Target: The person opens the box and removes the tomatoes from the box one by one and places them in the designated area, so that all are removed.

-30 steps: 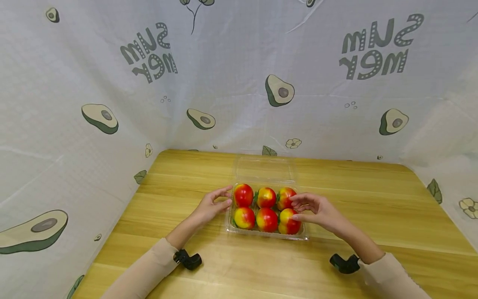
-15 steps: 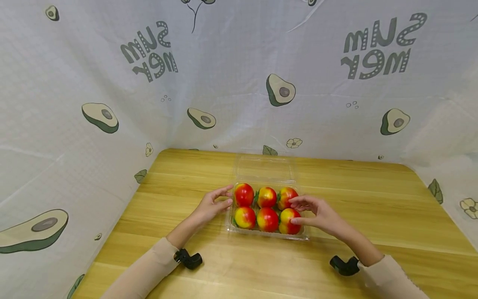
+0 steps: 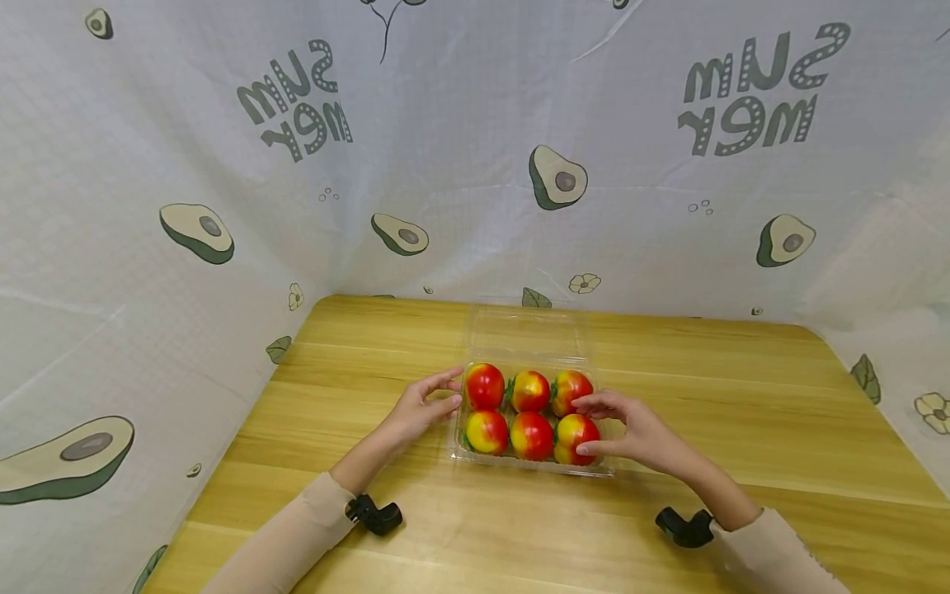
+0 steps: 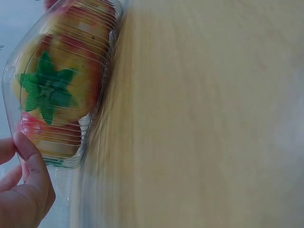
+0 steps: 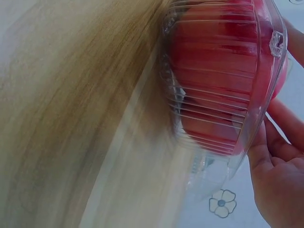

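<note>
A clear plastic clamshell box [image 3: 530,468] stands on the table, lid [image 3: 525,334] tipped back. Two rows of round red-and-yellow fruits fill it; a green star-shaped leaf [image 4: 46,88] shows on one through the ribbed wall. My left hand [image 3: 416,412] holds the box at its left rim, thumb against the edge in the left wrist view. My right hand [image 3: 634,425] has its thumb and fingers around the front-right fruit [image 3: 575,437]. In the right wrist view, that fruit [image 5: 281,80] rises above the rim between thumb and fingers. The fingers hide part of the back-right fruit [image 3: 570,388].
The wooden table [image 3: 475,528] reaches to a white curtain [image 3: 475,107] printed with avocados and letters, which hangs behind and at both sides. Black camera mounts sit on the left wrist [image 3: 374,516] and right wrist [image 3: 684,528].
My right thumb has slid slightly down toward the near side of the front-right fruit, and the right fingers have shifted a little. The left hand and the box stay in place.
</note>
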`<control>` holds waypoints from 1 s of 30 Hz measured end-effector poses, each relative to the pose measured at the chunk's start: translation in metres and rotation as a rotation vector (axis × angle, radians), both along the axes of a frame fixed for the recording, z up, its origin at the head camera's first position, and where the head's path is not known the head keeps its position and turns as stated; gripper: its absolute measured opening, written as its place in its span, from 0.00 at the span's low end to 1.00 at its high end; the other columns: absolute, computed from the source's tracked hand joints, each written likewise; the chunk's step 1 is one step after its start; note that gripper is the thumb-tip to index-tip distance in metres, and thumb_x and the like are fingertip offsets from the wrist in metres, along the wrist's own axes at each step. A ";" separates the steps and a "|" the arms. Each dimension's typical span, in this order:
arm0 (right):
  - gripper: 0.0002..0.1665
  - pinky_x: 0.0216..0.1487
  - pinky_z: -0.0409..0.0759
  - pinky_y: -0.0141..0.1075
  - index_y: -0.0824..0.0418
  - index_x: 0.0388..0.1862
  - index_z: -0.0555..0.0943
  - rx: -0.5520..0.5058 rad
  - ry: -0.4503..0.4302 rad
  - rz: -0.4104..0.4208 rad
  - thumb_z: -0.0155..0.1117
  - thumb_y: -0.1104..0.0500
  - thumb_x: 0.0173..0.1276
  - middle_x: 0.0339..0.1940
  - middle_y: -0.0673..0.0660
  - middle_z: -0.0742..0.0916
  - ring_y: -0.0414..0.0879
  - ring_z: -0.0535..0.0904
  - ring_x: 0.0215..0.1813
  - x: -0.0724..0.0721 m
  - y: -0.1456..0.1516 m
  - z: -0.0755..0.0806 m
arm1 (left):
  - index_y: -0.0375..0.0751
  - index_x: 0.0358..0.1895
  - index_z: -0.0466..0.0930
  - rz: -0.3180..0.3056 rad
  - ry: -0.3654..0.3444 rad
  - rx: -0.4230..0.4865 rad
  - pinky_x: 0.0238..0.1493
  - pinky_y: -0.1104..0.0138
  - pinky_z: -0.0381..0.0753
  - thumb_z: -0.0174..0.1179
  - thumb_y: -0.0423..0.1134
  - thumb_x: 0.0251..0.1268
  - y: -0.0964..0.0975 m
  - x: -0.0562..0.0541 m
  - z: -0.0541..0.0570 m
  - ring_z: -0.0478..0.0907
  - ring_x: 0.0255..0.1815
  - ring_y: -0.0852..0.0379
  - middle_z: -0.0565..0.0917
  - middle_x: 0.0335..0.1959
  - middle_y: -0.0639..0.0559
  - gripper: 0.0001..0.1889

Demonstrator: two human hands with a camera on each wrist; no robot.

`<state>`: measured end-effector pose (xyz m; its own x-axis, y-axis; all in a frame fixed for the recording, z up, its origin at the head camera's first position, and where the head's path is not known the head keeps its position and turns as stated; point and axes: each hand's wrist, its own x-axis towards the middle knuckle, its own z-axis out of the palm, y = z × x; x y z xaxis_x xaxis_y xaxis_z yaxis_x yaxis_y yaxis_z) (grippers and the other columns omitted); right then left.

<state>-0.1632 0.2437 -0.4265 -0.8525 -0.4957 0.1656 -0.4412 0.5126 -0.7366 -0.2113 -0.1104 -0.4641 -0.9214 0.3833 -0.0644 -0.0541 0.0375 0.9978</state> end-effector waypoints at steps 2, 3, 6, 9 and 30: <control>0.32 0.55 0.82 0.47 0.66 0.56 0.81 0.010 0.012 0.010 0.81 0.56 0.54 0.50 0.55 0.84 0.50 0.81 0.50 0.000 0.000 0.001 | 0.37 0.73 0.66 0.000 -0.002 0.001 0.47 0.69 0.84 0.59 0.29 0.72 0.000 0.000 0.000 0.81 0.35 0.61 0.74 0.56 0.37 0.28; 0.32 0.55 0.82 0.49 0.66 0.56 0.81 0.015 0.018 0.015 0.81 0.55 0.54 0.50 0.55 0.84 0.50 0.81 0.51 0.000 0.000 0.001 | 0.37 0.73 0.66 0.000 -0.004 0.002 0.47 0.69 0.84 0.59 0.29 0.72 0.000 0.000 0.001 0.81 0.35 0.61 0.74 0.56 0.37 0.28; 0.33 0.54 0.81 0.54 0.66 0.56 0.81 0.029 0.030 0.028 0.82 0.54 0.53 0.51 0.55 0.83 0.51 0.81 0.51 0.001 0.000 0.002 | 0.37 0.73 0.66 -0.001 -0.007 0.005 0.46 0.70 0.84 0.59 0.28 0.72 0.001 0.000 0.002 0.81 0.35 0.61 0.73 0.56 0.37 0.28; 0.34 0.54 0.80 0.55 0.65 0.56 0.81 0.054 0.041 0.027 0.82 0.52 0.53 0.52 0.55 0.83 0.51 0.81 0.52 0.003 -0.001 0.003 | 0.37 0.74 0.66 -0.003 -0.010 0.009 0.46 0.70 0.83 0.59 0.28 0.72 0.001 0.000 0.002 0.80 0.36 0.61 0.73 0.56 0.37 0.28; 0.33 0.55 0.80 0.57 0.64 0.53 0.84 0.107 0.063 0.002 0.83 0.50 0.51 0.50 0.55 0.82 0.58 0.78 0.54 0.004 -0.003 0.004 | 0.39 0.74 0.66 0.007 -0.018 0.002 0.46 0.71 0.83 0.59 0.30 0.72 0.001 0.001 0.001 0.80 0.36 0.60 0.73 0.57 0.38 0.28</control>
